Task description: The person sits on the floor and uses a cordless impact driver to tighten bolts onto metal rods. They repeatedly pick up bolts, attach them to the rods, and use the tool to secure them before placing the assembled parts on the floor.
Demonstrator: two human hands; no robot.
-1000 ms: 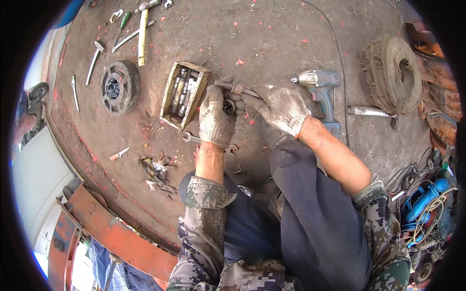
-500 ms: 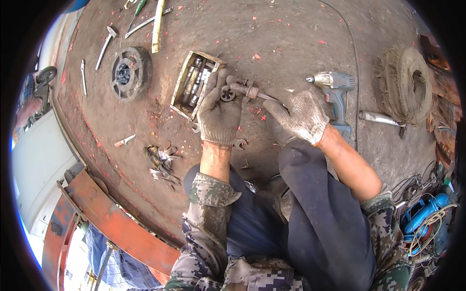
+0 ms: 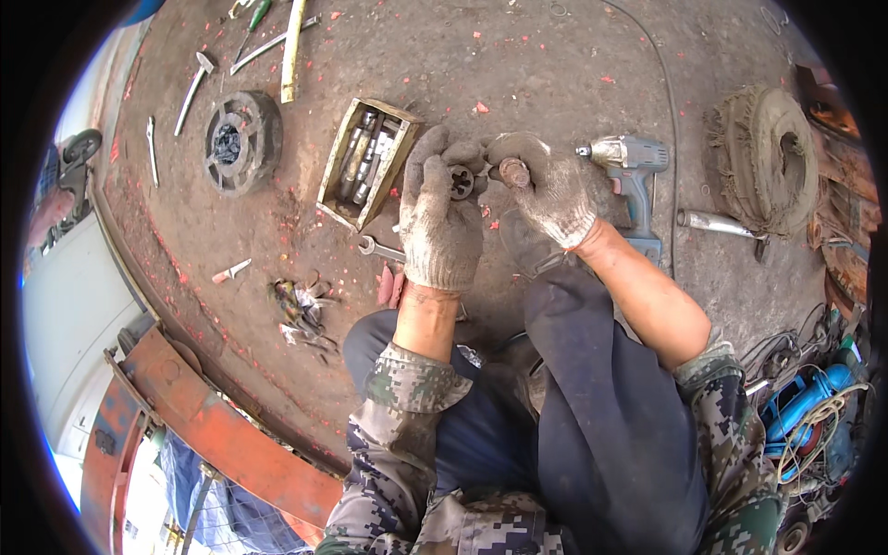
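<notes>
A round threading die point(image 3: 461, 182), dark with notched openings at its centre, is pinched in the gloved fingers of my left hand point(image 3: 442, 222). Close beside it, my right hand point(image 3: 553, 190), also in a dirty knit glove, grips a rusty bolt point(image 3: 514, 172). The bolt's blunt end faces up toward me, and the fingers hide most of its length. Die and bolt are a small gap apart. Just left of my left hand stands a wooden box point(image 3: 330, 203) of metal cylindrical parts. An open-end wrench point(image 3: 381, 249) lies on the floor by my left wrist.
A cordless impact wrench point(image 3: 636, 180) lies right of my right hand, near a cable point(image 3: 672, 102) and a frayed round ring point(image 3: 754, 166). Leftward are a spoked wheel point(image 3: 264, 139), a hammer point(image 3: 192, 95), a knife point(image 3: 231, 270) and a long yellowish bar point(image 3: 293, 55).
My right hand has moved left and closed around the bolt, which has turned from lying sideways to end-on. My left hand has shifted slightly right with the die, uncovering more of the wrench.
</notes>
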